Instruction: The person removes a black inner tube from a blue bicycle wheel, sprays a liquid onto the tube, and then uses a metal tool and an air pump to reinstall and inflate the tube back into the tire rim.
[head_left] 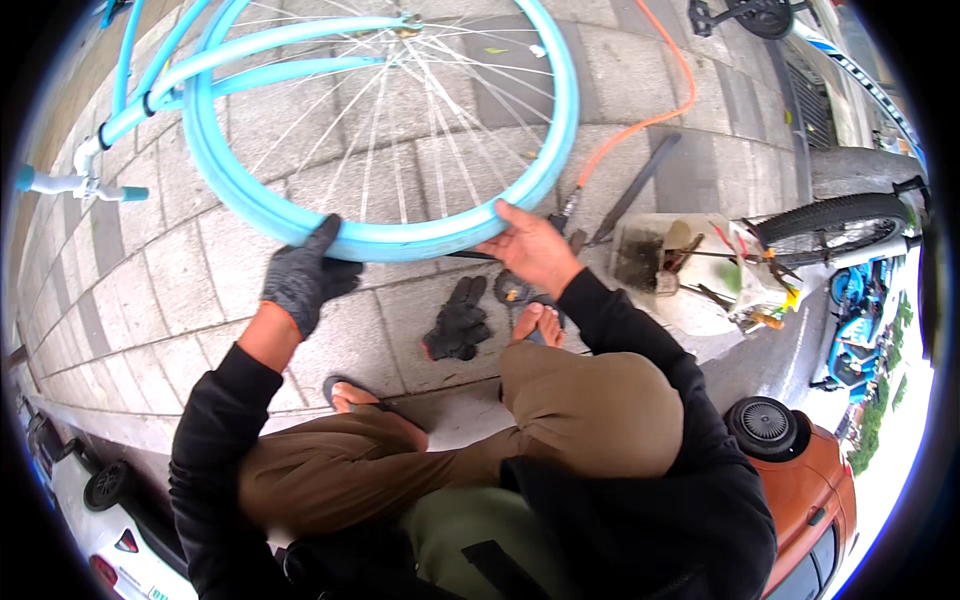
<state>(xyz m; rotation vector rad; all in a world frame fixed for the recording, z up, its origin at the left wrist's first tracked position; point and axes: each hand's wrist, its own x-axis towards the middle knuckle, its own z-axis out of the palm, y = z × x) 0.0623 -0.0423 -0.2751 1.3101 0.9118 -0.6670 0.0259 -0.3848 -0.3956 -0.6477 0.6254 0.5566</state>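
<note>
Circling thin pale spokes (431, 110), the light-blue bicycle tire (420, 241) is grasped along its lower edge by both hands (303, 280) (540, 248).

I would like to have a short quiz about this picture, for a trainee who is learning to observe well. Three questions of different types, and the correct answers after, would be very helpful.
1. Multiple choice. What do the left hand and the right hand both touch?
A) a handlebar grip
B) the light-blue bicycle tire
C) a pedal

2. True or false? The right hand wears a glove.

3. Fill in the missing word. The thin hose lying on the paving stones is ______ in colour.

Key
1. B
2. False: the right hand is bare; the left one is gloved.
3. orange
</note>
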